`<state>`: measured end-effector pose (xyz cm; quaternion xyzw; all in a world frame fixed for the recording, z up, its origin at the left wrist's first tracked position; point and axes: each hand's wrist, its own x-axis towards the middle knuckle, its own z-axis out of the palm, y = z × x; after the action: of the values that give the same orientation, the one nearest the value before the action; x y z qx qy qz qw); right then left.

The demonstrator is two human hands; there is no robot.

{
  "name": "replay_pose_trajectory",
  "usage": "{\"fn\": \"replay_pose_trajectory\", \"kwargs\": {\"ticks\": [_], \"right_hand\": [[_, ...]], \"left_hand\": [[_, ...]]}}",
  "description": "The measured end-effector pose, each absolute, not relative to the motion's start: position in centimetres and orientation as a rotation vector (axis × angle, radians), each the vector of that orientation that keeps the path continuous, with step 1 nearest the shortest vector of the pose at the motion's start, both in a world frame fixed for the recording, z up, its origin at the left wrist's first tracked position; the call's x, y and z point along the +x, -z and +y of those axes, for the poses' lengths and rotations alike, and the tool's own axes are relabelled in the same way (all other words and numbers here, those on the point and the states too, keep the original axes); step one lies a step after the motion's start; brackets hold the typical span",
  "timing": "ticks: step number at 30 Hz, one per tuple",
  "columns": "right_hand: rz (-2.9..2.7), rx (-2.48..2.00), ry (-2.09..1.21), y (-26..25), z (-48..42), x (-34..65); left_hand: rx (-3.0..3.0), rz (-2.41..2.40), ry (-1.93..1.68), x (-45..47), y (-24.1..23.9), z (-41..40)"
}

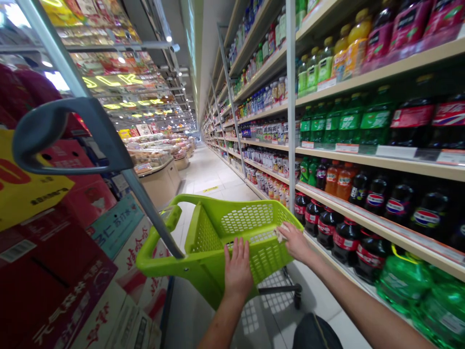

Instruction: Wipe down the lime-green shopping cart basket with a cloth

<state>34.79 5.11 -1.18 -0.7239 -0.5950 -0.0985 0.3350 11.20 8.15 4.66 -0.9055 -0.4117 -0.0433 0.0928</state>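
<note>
A green plastic shopping cart (203, 264) stands tilted across my view, its perforated basket hollow on the near side. My left hand (239, 271) rests against the near wall of the basket, fingers stretched out and holding nothing. In my right hand (295, 242) is a crumpled whitish cloth (279, 233), pinched at the fingertips over the basket's right rim. Whether it is cloth or paper tissue is hard to tell. A grey push handle (69, 138) sits on a metal bar (148, 203) rising from the cart's left end.
Shelves (363, 152) of bottled drinks run along the right, with large green bottles (403, 276) low down near me. Stacked drink cartons (105, 271) and a yellow sign (29, 182) crowd the left. The tiled aisle (201, 169) stretches ahead past display bins (160, 179). A wheel (298, 296) shows below.
</note>
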Motion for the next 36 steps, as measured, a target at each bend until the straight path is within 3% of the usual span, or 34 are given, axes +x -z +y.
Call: {"fn": "replay_pose_trajectory", "kwargs": {"ticks": [10, 31, 36], "right_hand": [[-1.461, -1.599, 0.153, 1.6, 4.9, 37.2], [-1.604, -1.714, 0.136, 1.8, 4.4, 40.5], [-1.349, -1.763, 0.264, 3.5, 5.1, 39.6]], "left_hand": [[-2.666, -1.187, 0.112, 10.6, -4.5, 8.4], [-2.724, -1.244, 0.168, 11.2, -4.7, 7.9], [-2.742, -1.236, 0.210, 11.7, -4.4, 7.8]]}}
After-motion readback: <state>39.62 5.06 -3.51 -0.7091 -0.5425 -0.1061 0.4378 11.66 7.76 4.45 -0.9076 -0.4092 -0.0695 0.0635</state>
